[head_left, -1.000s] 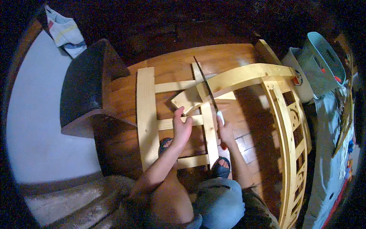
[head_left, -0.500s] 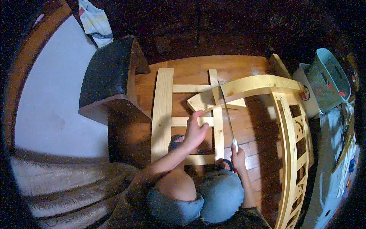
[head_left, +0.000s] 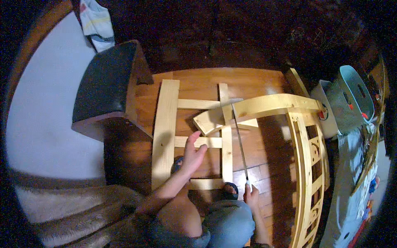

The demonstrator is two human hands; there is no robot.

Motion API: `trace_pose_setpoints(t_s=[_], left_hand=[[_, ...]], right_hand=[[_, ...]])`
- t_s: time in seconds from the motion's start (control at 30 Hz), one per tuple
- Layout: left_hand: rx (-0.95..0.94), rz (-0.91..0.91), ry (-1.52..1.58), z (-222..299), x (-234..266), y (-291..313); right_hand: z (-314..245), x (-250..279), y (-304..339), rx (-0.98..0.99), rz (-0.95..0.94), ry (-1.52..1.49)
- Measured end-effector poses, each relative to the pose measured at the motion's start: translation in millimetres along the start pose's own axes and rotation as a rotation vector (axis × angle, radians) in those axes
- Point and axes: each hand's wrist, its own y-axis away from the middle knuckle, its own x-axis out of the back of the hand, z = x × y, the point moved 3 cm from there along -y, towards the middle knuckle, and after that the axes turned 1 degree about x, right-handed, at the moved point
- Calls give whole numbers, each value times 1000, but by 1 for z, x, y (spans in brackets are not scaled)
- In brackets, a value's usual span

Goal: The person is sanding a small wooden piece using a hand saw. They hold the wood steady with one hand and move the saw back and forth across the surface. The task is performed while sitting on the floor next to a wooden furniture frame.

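The right hand (head_left: 252, 195) grips a saw (head_left: 240, 142) reaching across a curved beam (head_left: 269, 106); the left hand (head_left: 192, 156), loosely spread, hangs just beside the beam's end, above a frame (head_left: 166, 124). Sawing seems in hand; another stroke calls for a steadied beam.

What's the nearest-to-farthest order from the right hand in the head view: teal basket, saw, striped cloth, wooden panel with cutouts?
From the right hand:
1. Saw: held in it.
2. Wooden panel with cutouts: to its right.
3. Teal basket: upper right of the view.
4. Striped cloth: far upper left.
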Motion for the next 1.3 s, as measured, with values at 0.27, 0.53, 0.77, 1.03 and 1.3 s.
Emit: trace_pose_setpoints(t_s=[0.27, 0.53, 0.77, 1.03, 1.3], left_hand=[[-57, -60, 20, 12, -7, 7], [-84, -7, 68, 27, 7, 5], [-93, -77, -7, 33, 4, 10], [-97, -47, 51, 30, 4, 9], [-76, -104, 1, 35, 9, 13]], right_hand=[[-148, -29, -122, -59, -82, 21], [-18, -17, -12, 56, 59, -169], [-102, -47, -106, 294, 137, -123], [-81, -31, -71, 78, 34, -67], [-80, -24, -47, 205, 76, 22]])
